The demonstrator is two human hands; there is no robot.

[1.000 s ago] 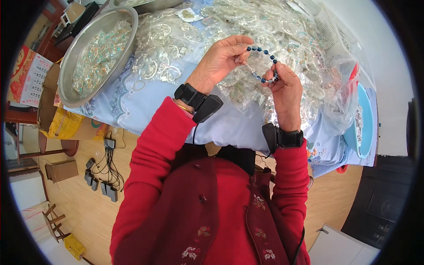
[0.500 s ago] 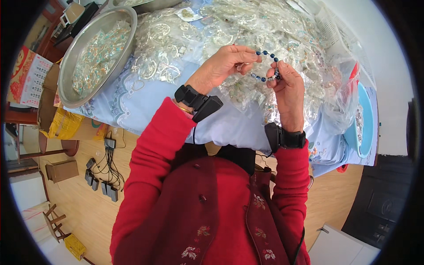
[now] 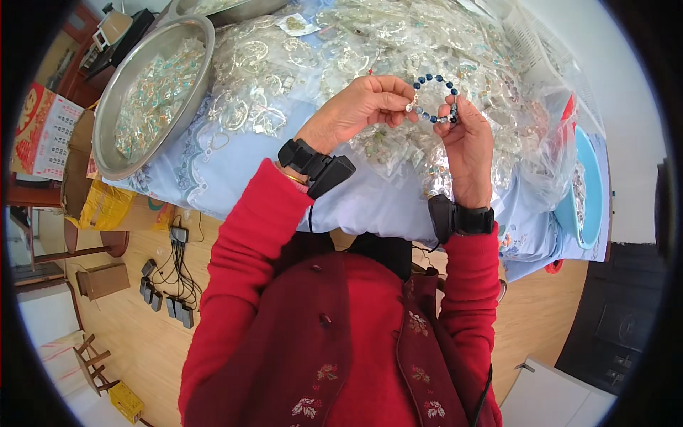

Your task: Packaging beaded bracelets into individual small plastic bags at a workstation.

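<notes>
Both left hand (image 3: 352,110) and right hand (image 3: 471,148) pinch a blue beaded bracelet (image 3: 437,78) between fingers (image 3: 393,101), above plastic packets (image 3: 395,43).

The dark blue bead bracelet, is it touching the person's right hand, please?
Touching. The head view shows the right hand pinching the dark blue bead bracelet at the right side of its loop, with no gap visible there.

Far left: red-and-white calendar (image 3: 44,132), beside a cardboard box (image 3: 77,167); yellow plastic (image 3: 107,205) just beside that. Upper left corner: beige jug (image 3: 116,25). Pale wood floor (image 3: 160,356): black power adapters (image 3: 151,294) clustered, cables (image 3: 179,267) running among them. Small brown carton (image 3: 102,282) near, to their left. Lower left: wooden stool (image 3: 94,364), yellow box (image 3: 126,403) just beside. Lower right: dark door (image 3: 601,320), white panel (image 3: 558,398) near it.
</notes>
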